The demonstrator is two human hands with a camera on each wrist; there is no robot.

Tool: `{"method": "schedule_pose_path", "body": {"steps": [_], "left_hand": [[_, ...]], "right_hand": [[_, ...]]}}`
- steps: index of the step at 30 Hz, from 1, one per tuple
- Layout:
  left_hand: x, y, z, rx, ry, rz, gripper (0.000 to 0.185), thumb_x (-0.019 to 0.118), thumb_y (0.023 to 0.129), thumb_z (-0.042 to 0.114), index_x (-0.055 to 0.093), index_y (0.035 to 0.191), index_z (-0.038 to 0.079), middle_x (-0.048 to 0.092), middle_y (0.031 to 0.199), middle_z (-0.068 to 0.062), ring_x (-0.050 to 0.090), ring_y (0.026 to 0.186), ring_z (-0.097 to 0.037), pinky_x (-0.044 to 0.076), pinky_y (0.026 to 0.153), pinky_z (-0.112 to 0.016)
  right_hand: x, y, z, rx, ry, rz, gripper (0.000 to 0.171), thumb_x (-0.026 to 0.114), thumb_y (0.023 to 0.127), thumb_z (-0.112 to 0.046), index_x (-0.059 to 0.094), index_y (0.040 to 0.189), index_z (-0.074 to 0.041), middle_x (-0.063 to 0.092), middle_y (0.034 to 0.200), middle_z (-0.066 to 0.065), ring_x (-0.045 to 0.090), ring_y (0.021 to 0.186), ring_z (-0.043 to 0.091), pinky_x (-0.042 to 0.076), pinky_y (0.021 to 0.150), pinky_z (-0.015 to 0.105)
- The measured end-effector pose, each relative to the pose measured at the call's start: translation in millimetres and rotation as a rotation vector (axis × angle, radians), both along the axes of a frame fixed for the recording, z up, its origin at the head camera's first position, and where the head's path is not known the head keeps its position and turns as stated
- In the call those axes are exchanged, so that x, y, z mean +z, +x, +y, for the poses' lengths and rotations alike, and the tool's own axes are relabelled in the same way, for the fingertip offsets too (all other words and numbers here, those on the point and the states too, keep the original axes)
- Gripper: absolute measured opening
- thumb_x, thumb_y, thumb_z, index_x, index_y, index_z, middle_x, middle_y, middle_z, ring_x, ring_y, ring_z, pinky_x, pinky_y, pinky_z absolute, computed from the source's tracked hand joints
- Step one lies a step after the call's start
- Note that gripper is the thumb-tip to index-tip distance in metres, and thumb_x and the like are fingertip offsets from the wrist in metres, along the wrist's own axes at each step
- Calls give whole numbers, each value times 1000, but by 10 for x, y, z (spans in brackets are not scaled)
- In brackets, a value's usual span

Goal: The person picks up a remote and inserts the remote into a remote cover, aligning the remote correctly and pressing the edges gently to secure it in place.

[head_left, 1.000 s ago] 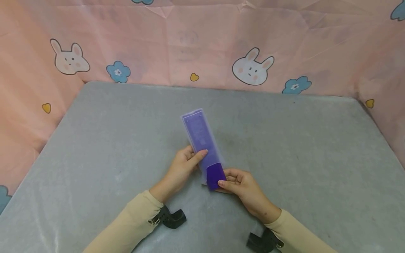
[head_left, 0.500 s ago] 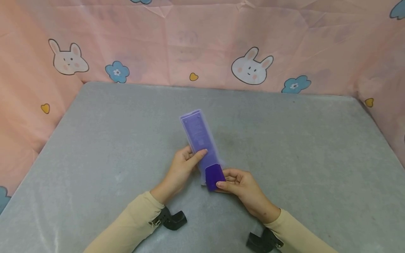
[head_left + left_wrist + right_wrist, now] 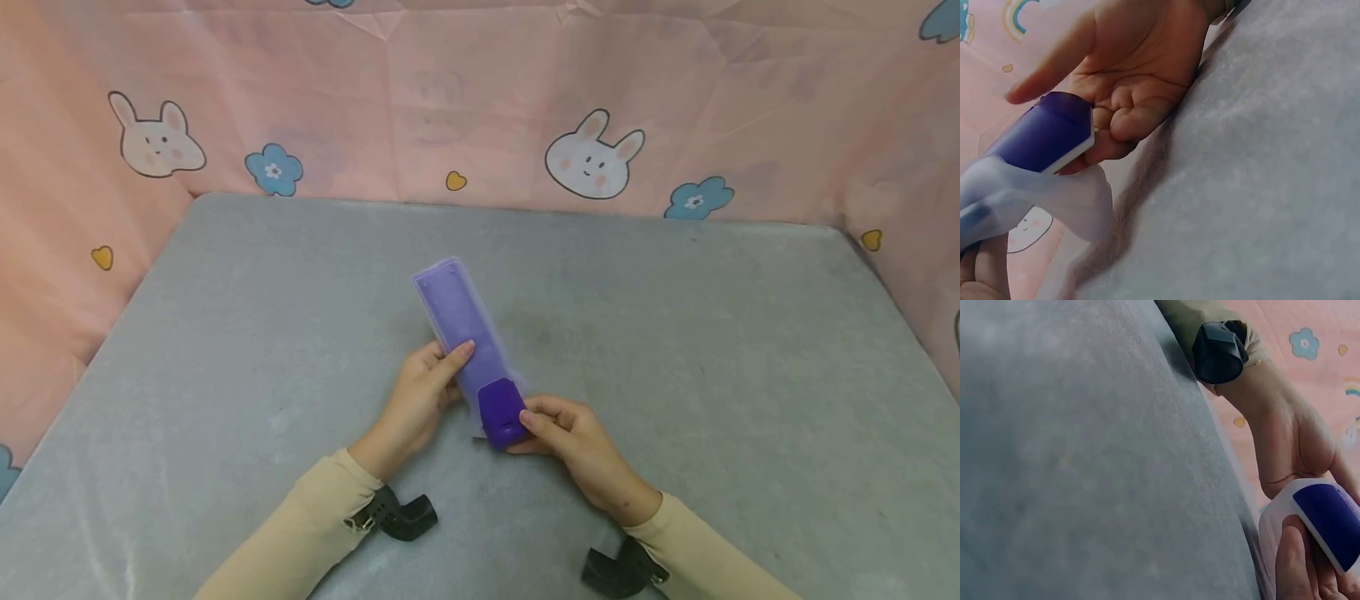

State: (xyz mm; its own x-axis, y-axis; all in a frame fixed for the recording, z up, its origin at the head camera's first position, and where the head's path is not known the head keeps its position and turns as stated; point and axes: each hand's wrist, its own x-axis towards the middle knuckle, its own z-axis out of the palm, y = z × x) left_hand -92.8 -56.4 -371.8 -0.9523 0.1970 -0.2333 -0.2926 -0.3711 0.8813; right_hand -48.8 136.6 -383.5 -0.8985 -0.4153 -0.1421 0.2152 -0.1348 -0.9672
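1. My left hand (image 3: 417,398) grips the translucent sleeve (image 3: 457,321) about midway along its length; index finger lies across the top, the other fingers curl round the left edge.
2. My right hand (image 3: 564,432) pinches the exposed near end of the purple remote (image 3: 501,411), thumb on top, fingers curled underneath.
3. The remote sits mostly inside the sleeve. Only its dark purple near end sticks out; the rest shows paler through the plastic.
4. Sleeve and remote run diagonally, far end pointing up-left, near end toward me. They sit around the middle of the grey surface (image 3: 675,350).
5. Left wrist view: the right hand (image 3: 1129,75) holds the remote end (image 3: 1047,134), thumb stretched over the top, fingertips tucked below. The sleeve's open mouth (image 3: 1060,200) hangs loose just behind the exposed end.
6. Right wrist view: the left hand (image 3: 1297,444) meets the sleeve (image 3: 1279,515) from the far side, with the purple end (image 3: 1332,519) visible in it. Can't tell from here whether the near end rests on the surface or is lifted.
7. Black wrist mounts (image 3: 401,515) sit on both beige cuffs, second one at (image 3: 618,571).
8. Pink bunny-and-flower cloth (image 3: 480,100) walls the surface at the back and both sides.
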Motion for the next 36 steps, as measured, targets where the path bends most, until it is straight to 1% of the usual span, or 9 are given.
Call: {"method": "schedule_pose_path", "body": {"steps": [7,10,12,15,17,20,25,31,36], "left_hand": [[19,-12,-30,17,3,1,30,48,97,8,50,118,-14,69,91,-4,67,80,-13,56,77,-31],[23,-17,-35,18,5,-7,29,48,97,9,51,115,-13,69,88,-2,67,79,-12,56,75,-30],[23,-18,-34,19,8,-15,25,49,97,8,53,112,-12,69,86,-1,67,77,-12,56,74,-29],[23,-13,-31,17,11,-19,22,50,96,7,55,108,-10,69,84,0,67,77,-12,56,72,-28],[21,-9,-33,5,20,-22,21,49,96,7,55,108,-9,69,85,0,67,77,-12,56,73,-28],[28,-4,-38,-21,34,-34,22,48,97,7,54,110,-9,69,85,1,66,78,-11,56,73,-28],[38,-14,-29,-64,35,-43,26,46,97,7,51,115,-11,68,85,3,66,79,-10,55,73,-27],[35,-25,-17,-87,49,-38,29,45,98,9,50,116,-13,69,87,2,66,80,-10,55,74,-27],[6,-3,-69,-135,97,-54,38,43,100,12,41,126,-16,68,92,4,65,85,-10,55,77,-27]], "right_hand": [[32,16,-6,-164,61,71,13,54,95,-4,58,88,6,67,73,2,65,66,14,57,62,30],[23,16,-4,-235,76,87,6,57,92,0,58,86,2,64,72,2,62,64,12,56,60,28],[8,14,-3,-263,79,95,3,58,90,3,57,88,3,63,75,3,61,65,12,56,61,27],[-7,11,-2,-268,93,115,6,60,88,4,56,91,6,61,78,4,60,67,11,56,62,27],[-11,10,-1,-263,102,129,14,63,87,3,54,94,11,61,79,3,59,69,11,56,63,27],[-14,10,-2,-252,114,141,17,64,86,2,54,95,13,61,80,2,59,71,10,55,65,26],[-10,2,10,-234,125,169,16,64,86,2,55,94,13,62,80,-1,60,73,7,54,66,23],[-17,0,25,-238,148,208,15,64,87,2,57,92,14,62,79,-3,58,73,6,52,65,21],[-25,18,4,-240,126,211,14,62,88,2,57,92,15,62,81,-3,58,73,6,52,66,20]]}}
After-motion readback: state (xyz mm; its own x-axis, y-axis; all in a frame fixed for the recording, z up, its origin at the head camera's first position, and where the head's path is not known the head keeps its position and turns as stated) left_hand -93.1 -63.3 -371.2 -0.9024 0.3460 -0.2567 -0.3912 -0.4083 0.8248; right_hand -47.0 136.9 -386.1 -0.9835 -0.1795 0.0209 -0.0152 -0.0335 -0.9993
